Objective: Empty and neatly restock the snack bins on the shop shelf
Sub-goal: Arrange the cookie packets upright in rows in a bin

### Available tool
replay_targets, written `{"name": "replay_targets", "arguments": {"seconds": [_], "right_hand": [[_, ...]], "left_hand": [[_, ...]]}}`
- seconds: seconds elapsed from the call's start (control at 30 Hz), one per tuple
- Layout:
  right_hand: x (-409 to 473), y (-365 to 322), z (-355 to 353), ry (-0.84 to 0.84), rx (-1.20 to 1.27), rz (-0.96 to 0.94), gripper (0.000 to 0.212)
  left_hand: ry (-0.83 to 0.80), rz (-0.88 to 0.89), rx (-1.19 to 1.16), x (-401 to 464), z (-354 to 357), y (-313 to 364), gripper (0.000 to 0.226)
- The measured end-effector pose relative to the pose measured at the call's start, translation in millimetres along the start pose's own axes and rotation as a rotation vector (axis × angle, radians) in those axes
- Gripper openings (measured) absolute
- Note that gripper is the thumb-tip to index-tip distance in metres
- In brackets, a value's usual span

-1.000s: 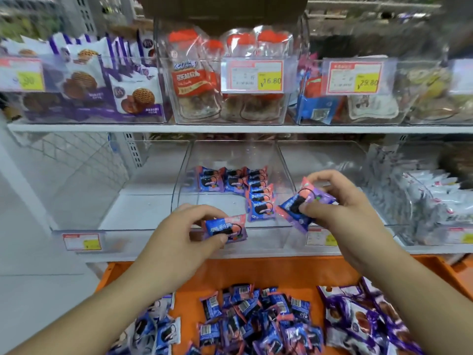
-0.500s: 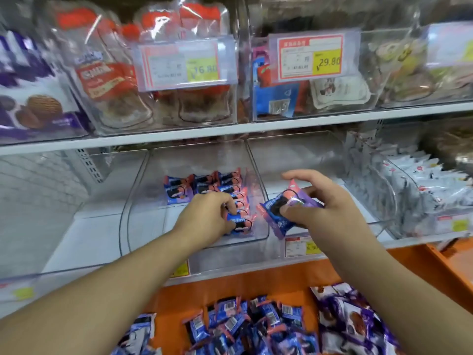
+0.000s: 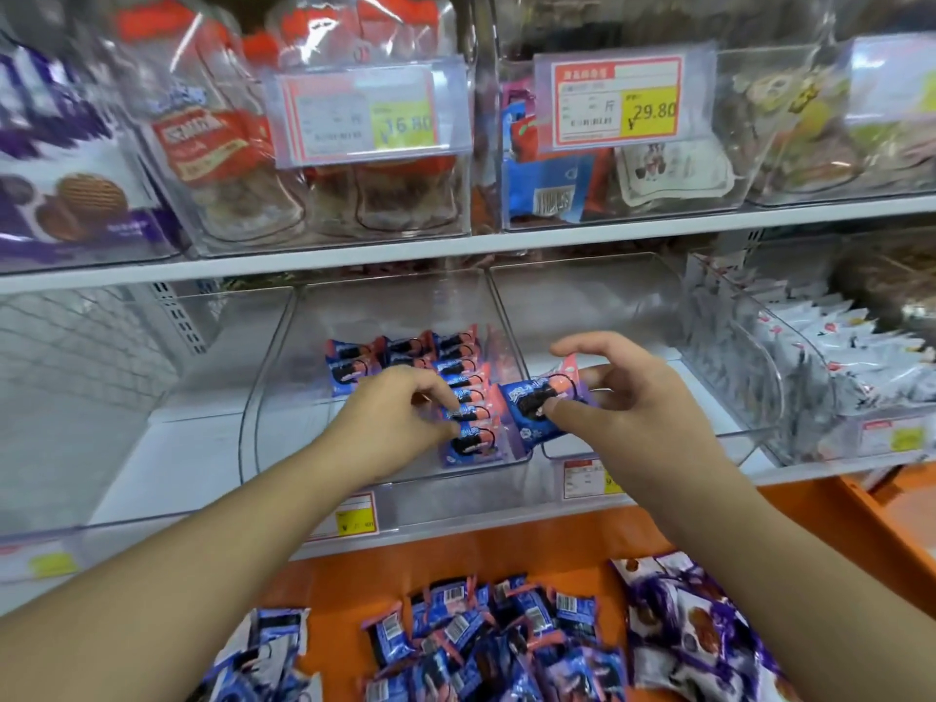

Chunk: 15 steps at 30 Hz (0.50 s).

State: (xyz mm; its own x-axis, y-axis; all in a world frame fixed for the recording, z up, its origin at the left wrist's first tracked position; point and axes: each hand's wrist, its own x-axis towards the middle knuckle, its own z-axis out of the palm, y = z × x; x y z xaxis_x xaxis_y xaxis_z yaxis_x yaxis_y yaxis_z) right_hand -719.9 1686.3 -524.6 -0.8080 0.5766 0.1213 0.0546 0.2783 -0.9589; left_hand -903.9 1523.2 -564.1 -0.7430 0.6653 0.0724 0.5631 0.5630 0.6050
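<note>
A clear plastic bin (image 3: 283,347) on the middle shelf holds several blue-and-pink cookie packets (image 3: 405,354) set in neat rows. My left hand (image 3: 400,412) reaches into the bin and pinches the front packet (image 3: 468,440) of the right-hand row. My right hand (image 3: 638,397) hovers at the bin's right wall, pinching a small stack of the same packets (image 3: 532,405) between thumb and fingers. Below, an orange tray (image 3: 582,542) carries a loose heap of more blue packets (image 3: 486,635).
A second clear bin (image 3: 597,296) stands to the right, then a bin of white packets (image 3: 835,357). Purple packets (image 3: 684,615) lie on the tray's right side, white-blue ones (image 3: 268,646) at its left. The upper shelf (image 3: 456,245) carries full bins with price tags (image 3: 615,101).
My left hand carried its packet into the bin and set it at the front of the right row. My right hand drifted left toward the bin with its packets.
</note>
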Motion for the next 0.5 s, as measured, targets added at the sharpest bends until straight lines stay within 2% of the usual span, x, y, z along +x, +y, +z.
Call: {"name": "replay_targets", "arguments": {"seconds": [0.1, 0.2, 0.27, 0.33, 0.5], "right_hand": [[-2.7, -1.7, 7.7, -0.021, -0.009, -0.024, 0.036], [-6.1, -5.3, 20.1, -0.051, -0.014, -0.078, 0.035], [-8.3, -5.3, 28.4, -0.065, -0.058, -0.121, 0.034], [-10.4, -3.5, 34.0, -0.093, -0.134, -0.158, 0.037], [-12.1, 2.1, 30.3, -0.164, -0.458, -0.235, 0.066]], "left_hand": [[0.04, 0.004, -0.399, -19.0, -22.1, 14.1, 0.012], [-0.106, 0.055, -0.627, -44.5, -40.4, 32.6, 0.025], [-0.14, 0.092, -0.586, -56.2, -43.8, 36.5, 0.036], [-0.103, 0.091, -0.498, -59.5, -46.0, 34.6, 0.035], [0.125, -0.021, -0.326, -41.2, -51.5, 2.9, 0.032]]}}
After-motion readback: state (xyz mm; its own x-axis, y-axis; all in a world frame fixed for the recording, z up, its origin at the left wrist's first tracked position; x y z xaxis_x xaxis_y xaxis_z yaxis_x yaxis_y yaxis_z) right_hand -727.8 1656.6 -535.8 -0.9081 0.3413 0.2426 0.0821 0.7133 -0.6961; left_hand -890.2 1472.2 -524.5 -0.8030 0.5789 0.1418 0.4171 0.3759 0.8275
